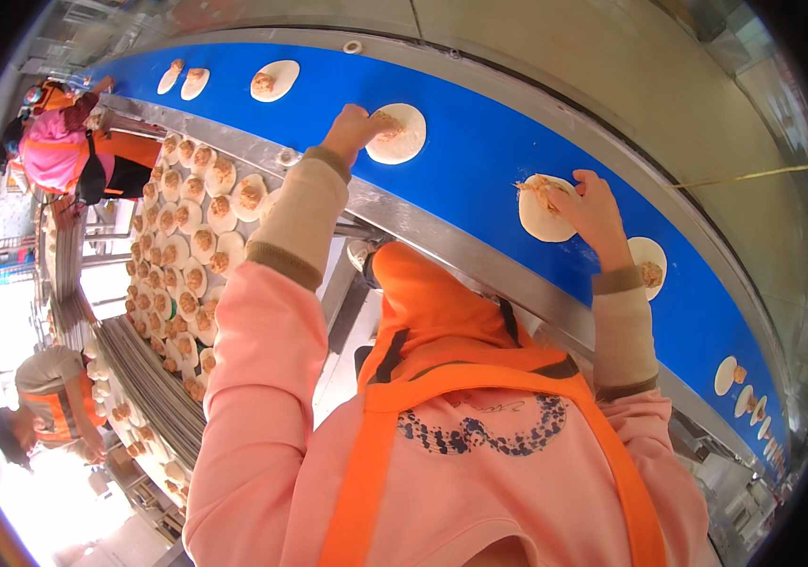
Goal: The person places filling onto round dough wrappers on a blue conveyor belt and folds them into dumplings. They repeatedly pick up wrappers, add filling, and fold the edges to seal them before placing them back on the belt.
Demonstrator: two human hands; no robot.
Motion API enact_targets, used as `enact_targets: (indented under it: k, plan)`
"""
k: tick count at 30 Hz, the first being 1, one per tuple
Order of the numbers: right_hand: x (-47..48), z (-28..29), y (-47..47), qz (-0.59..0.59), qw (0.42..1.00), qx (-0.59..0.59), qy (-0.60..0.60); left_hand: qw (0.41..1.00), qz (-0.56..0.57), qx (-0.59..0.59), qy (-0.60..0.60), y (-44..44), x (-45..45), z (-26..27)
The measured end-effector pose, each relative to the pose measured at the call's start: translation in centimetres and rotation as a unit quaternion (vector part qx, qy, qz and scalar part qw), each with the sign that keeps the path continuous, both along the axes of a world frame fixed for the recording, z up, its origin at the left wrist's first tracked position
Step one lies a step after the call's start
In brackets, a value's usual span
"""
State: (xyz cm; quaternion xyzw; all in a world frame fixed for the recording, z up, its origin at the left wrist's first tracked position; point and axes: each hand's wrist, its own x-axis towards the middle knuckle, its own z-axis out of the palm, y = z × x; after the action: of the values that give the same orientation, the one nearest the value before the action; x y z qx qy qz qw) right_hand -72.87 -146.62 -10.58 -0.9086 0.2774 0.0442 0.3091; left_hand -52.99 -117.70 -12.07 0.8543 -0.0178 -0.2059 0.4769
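Observation:
My left hand (pixel 355 132) is over the near-left edge of a flat round dough wrapper (pixel 404 145) on the blue conveyor belt (pixel 460 163). Its thumb side touches a lump of shredded orange-brown filling (pixel 391 125), which it partly hides. To the right, my right hand (pixel 593 212) reaches over another dough wrapper (pixel 545 225). The thumb presses into loose filling (pixel 537 188) there, while the other fingers stand apart from it. Just beyond my right wrist lies a wrapper (pixel 646 249) with a filling lump (pixel 652 275) on it.
More filled wrappers (pixel 280 79) lie along the belt both ways. A metal rail (pixel 418 220) edges its near side. On my left stands a tray (pixel 248 164) of many topped wrappers, beside stacked trays (pixel 152 375). Co-workers (pixel 57 159) are farther left, one person (pixel 57 397) bending over dough pieces.

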Motion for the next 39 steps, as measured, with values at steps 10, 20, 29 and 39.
enact_targets:
  k: [10,20,29,39]
  plan:
    - [7.8,-2.5,5.4,0.221,0.966,-0.070,-0.115,0.980,-0.161,0.062,-0.104,7.3,6.4,-1.9]
    - [11.3,-0.1,14.8,0.350,0.904,-0.067,-0.237,0.796,0.179,-0.574,-0.075,19.9,-15.7,12.6]
    - [11.0,11.3,40.4,0.520,0.753,0.306,-0.263,0.711,0.410,-0.480,-0.310,44.8,-42.8,20.3]
    - [2.7,17.9,80.9,0.666,0.510,0.532,-0.113,0.613,0.631,-0.381,-0.284,76.3,-54.2,18.4]
